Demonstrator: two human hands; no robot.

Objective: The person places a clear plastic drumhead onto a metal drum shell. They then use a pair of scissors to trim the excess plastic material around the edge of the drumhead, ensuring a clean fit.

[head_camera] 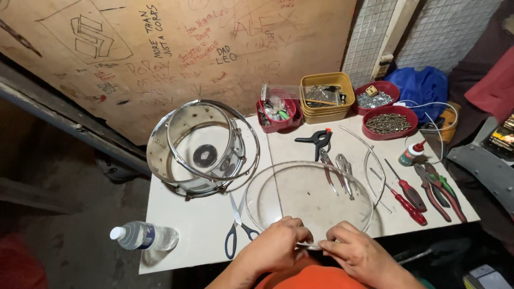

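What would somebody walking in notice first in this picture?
Probably the chrome drum shell with its loose metal hoop, standing at the back left of the white table. Next, the clear round drumhead lying flat at the near edge, where the left hand and right hand pinch its rim. To the right lie pliers and red-handled screwdrivers, with red tubs of screws behind them.

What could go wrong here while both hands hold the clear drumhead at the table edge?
1. The drumhead hangs past the table edge, gripped only by the left hand and right hand; it might slip off.
2. It overlaps the scissors and pliers; sliding it could scratch it.
3. The bottle lies at the corner and may roll off.
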